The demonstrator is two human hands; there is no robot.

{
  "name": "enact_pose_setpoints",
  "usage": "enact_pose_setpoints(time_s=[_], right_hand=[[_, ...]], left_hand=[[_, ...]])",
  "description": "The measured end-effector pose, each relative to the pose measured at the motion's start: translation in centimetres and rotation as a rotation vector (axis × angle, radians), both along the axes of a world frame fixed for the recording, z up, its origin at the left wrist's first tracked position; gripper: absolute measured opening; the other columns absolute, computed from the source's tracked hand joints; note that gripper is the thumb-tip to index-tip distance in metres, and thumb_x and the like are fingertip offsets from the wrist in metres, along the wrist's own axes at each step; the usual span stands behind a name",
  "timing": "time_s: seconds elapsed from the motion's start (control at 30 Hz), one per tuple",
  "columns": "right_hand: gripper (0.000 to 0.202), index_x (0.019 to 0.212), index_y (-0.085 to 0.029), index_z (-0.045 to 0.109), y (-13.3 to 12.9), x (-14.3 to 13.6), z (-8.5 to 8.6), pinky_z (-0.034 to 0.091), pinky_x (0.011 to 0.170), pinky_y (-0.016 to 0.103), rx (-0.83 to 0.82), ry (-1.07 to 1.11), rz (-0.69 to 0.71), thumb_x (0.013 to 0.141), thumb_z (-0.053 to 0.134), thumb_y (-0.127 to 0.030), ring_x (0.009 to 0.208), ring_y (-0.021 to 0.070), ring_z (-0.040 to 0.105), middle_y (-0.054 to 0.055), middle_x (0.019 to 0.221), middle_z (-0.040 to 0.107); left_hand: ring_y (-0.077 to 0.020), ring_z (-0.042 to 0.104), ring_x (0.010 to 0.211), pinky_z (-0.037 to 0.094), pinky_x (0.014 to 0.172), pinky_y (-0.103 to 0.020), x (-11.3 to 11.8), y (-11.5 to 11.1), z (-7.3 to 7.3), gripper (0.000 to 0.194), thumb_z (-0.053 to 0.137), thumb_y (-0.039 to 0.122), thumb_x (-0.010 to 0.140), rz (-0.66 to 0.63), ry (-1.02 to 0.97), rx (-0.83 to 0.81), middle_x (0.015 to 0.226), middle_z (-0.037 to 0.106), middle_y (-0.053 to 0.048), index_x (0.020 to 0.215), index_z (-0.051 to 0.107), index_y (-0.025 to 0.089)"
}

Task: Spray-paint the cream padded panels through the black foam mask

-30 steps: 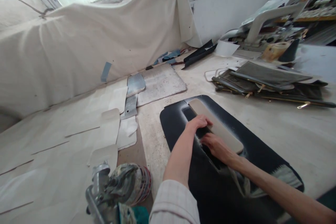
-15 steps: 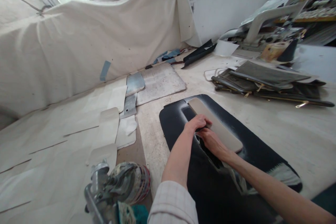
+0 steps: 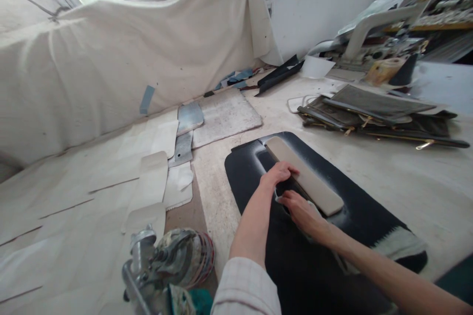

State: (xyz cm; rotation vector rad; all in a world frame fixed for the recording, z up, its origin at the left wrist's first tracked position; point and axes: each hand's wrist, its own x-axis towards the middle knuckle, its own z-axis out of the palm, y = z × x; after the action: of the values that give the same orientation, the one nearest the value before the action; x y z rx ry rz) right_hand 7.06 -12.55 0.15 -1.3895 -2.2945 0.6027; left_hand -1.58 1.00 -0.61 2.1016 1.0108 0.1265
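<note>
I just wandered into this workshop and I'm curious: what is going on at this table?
A person is working with both bare hands on a large black sheet spread on the worktable. The left hand presses on a long beige strip lying across the sheet, and the right hand rests flat on the sheet beside it. A stack of dark flat pieces lies further back, and a metal spray gun sits near the front edge.

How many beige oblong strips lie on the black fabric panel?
1. The beige oblong strip lies diagonally on the black fabric panel, beside the left hand and right hand. Others may be hidden.
</note>
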Motion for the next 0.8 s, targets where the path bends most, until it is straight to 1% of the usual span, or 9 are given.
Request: enact_pose_setpoints(time_s=[0.1, 0.17, 0.23, 0.37, 0.43, 0.5, 0.6, 0.7, 0.8], right_hand=[[0.04, 0.09, -0.019, 0.067, -0.8, 0.5, 0.1, 0.044, 0.071, 0.025, -0.05, 0.002, 0.06, 0.076, 0.035, 0.0, 0.078, 0.0158, 0.056, 0.005, 0.084, 0.061], [0.035, 0.09, -0.017, 0.065, -0.4, 0.6, 0.3, 0.044, 0.073, 0.024, -0.043, -0.012, 0.0, 0.082, 0.034, -0.004, 0.082, 0.0152, 0.057, 0.006, 0.089, 0.061], [0.027, 0.093, -0.012, 0.063, 0.3, 0.3, 0.3, 0.044, 0.078, 0.028, -0.011, -0.062, -0.085, 0.083, 0.038, -0.008, 0.087, 0.0192, 0.056, 0.011, 0.094, 0.06], [0.017, 0.092, -0.008, 0.061, 1.1, -0.9, -0.1, 0.042, 0.08, 0.036, 0.002, -0.184, -0.092, 0.077, 0.056, -0.013, 0.091, 0.0275, 0.054, 0.016, 0.093, 0.059], [0.009, 0.083, -0.009, 0.061, 1.1, -1.1, -0.2, 0.043, 0.076, 0.035, -0.011, -0.239, -0.071, 0.077, 0.055, -0.012, 0.085, 0.0265, 0.056, 0.014, 0.085, 0.061], [0.01, 0.077, -0.01, 0.06, 1.2, -1.2, -0.1, 0.043, 0.072, 0.033, -0.026, -0.285, -0.049, 0.079, 0.05, -0.009, 0.079, 0.0248, 0.057, 0.013, 0.079, 0.061], [0.015, 0.081, -0.009, 0.059, 1.3, -1.3, 0.6, 0.042, 0.072, 0.032, -0.037, -0.338, -0.003, 0.079, 0.045, -0.005, 0.081, 0.0245, 0.058, 0.014, 0.082, 0.062], [0.016, 0.083, -0.01, 0.058, -0.1, -0.7, 1.6, 0.043, 0.07, 0.03, -0.052, -0.352, 0.056, 0.08, 0.043, -0.006, 0.079, 0.022, 0.058, 0.012, 0.083, 0.062], [0.015, 0.081, -0.014, 0.057, -4.1, 1.1, 2.1, 0.044, 0.068, 0.029, -0.072, -0.322, 0.134, 0.08, 0.044, -0.01, 0.076, 0.0197, 0.058, 0.008, 0.081, 0.061]], left_hand=[[-0.0117, 0.053, 0.109, 0.041, 0.096, -0.026, -0.1, -0.3, 0.4, 0.052, 0.033, -0.004, 0.065, -0.001, -0.012, 0.01, 0.114, 0.063, -0.004, 0.104, 0.061, 0.015], [-0.0131, 0.054, 0.108, 0.041, 0.096, -0.026, -0.1, -0.5, 0.5, 0.052, 0.034, -0.004, 0.064, 0.0, -0.013, 0.013, 0.113, 0.063, -0.005, 0.104, 0.061, 0.014], [-0.0138, 0.054, 0.107, 0.041, 0.096, -0.026, 0.0, -0.6, 0.5, 0.052, 0.035, -0.003, 0.063, 0.005, -0.011, 0.017, 0.112, 0.064, -0.006, 0.105, 0.061, 0.013], [-0.0126, 0.054, 0.107, 0.041, 0.096, -0.026, 0.1, -0.6, 0.3, 0.053, 0.034, -0.004, 0.064, 0.017, -0.006, 0.03, 0.113, 0.063, -0.005, 0.105, 0.061, 0.014], [-0.0123, 0.053, 0.108, 0.041, 0.097, -0.027, 0.2, -0.6, 0.1, 0.052, 0.035, -0.004, 0.064, 0.017, -0.01, 0.036, 0.113, 0.063, -0.005, 0.105, 0.061, 0.014], [-0.0125, 0.053, 0.108, 0.042, 0.097, -0.029, 0.3, -0.6, -0.1, 0.051, 0.036, -0.005, 0.065, 0.017, -0.016, 0.041, 0.113, 0.063, -0.005, 0.104, 0.061, 0.014], [-0.0126, 0.054, 0.107, 0.042, 0.096, -0.031, 0.3, -0.5, -0.2, 0.047, 0.037, -0.006, 0.066, 0.013, -0.023, 0.05, 0.112, 0.063, -0.006, 0.102, 0.061, 0.014], [-0.012, 0.054, 0.106, 0.042, 0.096, -0.031, 0.3, -0.5, -0.2, 0.045, 0.038, -0.006, 0.068, 0.008, -0.028, 0.062, 0.111, 0.064, -0.006, 0.1, 0.062, 0.014], [-0.0112, 0.054, 0.106, 0.042, 0.096, -0.03, 0.3, -0.4, -0.2, 0.046, 0.037, -0.006, 0.067, 0.006, -0.028, 0.066, 0.111, 0.064, -0.005, 0.1, 0.062, 0.015]])
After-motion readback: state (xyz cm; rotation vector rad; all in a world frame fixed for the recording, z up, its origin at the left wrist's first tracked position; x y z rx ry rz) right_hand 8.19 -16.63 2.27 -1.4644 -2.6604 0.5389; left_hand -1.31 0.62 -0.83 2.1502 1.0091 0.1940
